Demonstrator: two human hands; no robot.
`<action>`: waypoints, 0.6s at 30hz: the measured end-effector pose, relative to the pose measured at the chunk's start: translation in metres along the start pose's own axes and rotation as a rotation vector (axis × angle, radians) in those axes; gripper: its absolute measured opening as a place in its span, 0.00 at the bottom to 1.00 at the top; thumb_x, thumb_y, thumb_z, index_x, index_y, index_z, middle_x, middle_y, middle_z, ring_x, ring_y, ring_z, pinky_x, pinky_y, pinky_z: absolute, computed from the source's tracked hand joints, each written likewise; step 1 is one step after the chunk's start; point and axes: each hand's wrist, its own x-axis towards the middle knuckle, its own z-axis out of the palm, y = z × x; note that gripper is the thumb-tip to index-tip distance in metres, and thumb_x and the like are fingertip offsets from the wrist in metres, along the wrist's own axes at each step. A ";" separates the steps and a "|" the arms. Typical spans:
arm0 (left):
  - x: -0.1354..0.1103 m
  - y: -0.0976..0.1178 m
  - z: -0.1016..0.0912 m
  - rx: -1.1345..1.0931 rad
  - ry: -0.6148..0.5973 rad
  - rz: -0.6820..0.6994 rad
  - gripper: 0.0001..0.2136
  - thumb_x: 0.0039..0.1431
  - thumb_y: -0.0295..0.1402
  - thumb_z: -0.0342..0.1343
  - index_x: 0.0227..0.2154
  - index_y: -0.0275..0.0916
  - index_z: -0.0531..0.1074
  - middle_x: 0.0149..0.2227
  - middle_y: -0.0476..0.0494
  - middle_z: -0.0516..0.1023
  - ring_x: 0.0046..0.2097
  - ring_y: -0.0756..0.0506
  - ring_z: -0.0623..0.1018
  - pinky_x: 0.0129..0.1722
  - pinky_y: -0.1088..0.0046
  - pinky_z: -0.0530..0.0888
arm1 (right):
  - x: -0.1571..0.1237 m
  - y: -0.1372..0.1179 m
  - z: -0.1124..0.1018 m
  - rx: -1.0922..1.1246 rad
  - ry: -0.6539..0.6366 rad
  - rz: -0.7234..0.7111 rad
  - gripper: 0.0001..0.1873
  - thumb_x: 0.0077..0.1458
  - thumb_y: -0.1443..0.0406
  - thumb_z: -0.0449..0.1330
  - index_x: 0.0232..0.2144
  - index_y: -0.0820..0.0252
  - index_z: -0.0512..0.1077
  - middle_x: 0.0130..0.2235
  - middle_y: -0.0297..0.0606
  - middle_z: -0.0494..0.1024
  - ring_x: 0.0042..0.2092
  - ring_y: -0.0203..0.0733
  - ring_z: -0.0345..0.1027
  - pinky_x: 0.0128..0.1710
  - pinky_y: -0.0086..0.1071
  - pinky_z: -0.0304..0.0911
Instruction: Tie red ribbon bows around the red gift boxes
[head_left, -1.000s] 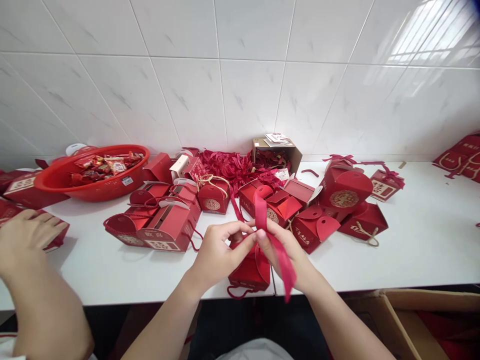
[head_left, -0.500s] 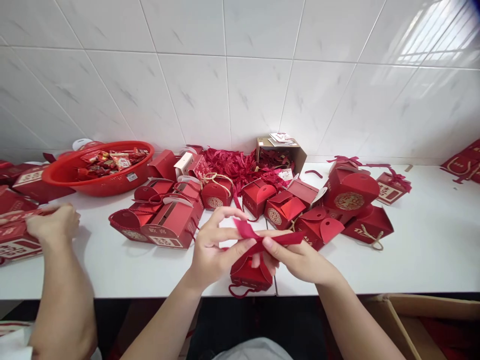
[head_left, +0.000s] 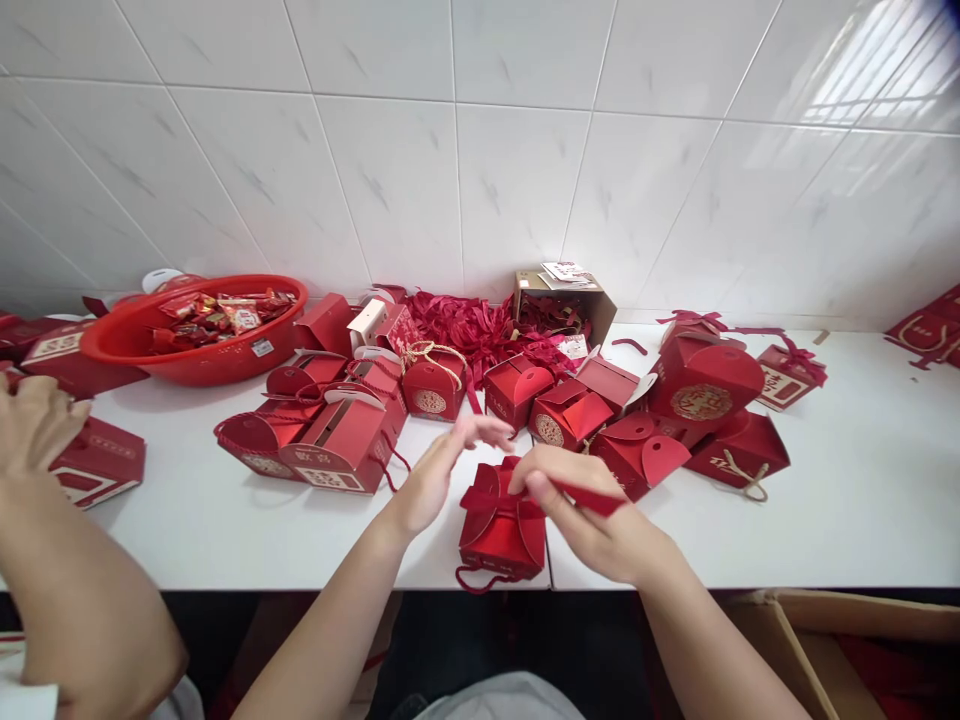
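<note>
A small red gift box stands near the front edge of the table, with a dark red cord handle hanging from its front. Across its top lies a red ribbon, one end of it rising to the right. My right hand pinches that end just above the box's right side. To the left of the box, my left hand is raised with its fingers stretched out, apart from the ribbon. The far side of the box is partly hidden behind my fingers.
Several red gift boxes stand left of centre, and more boxes are at the right. Behind are a red basin of wrapped sweets and a ribbon pile. A co-worker's hand is at a box on the left.
My left hand has let go of the ribbon and opened, moving away to the left. The ribbon has come down onto the box. The co-worker's hand has moved left.
</note>
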 end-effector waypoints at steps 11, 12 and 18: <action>-0.009 0.010 -0.002 0.017 0.145 0.017 0.12 0.60 0.37 0.52 0.23 0.39 0.68 0.37 0.44 0.74 0.41 0.46 0.72 0.43 0.72 0.68 | -0.015 0.003 0.000 -0.116 0.044 -0.238 0.12 0.63 0.68 0.48 0.40 0.56 0.71 0.50 0.43 0.74 0.52 0.46 0.67 0.53 0.43 0.59; -0.014 0.008 -0.007 0.023 0.209 0.042 0.12 0.60 0.36 0.52 0.21 0.39 0.67 0.38 0.44 0.74 0.42 0.45 0.72 0.44 0.71 0.68 | -0.019 0.005 0.000 -0.090 0.052 -0.208 0.13 0.64 0.67 0.47 0.39 0.56 0.71 0.50 0.43 0.74 0.52 0.46 0.67 0.52 0.43 0.60; -0.066 -0.024 -0.050 0.078 0.535 0.022 0.14 0.54 0.35 0.53 0.16 0.39 0.64 0.36 0.43 0.74 0.41 0.42 0.74 0.44 0.67 0.70 | -0.066 0.030 -0.002 -0.048 0.175 0.003 0.15 0.65 0.65 0.45 0.33 0.55 0.71 0.54 0.41 0.70 0.56 0.48 0.62 0.56 0.45 0.55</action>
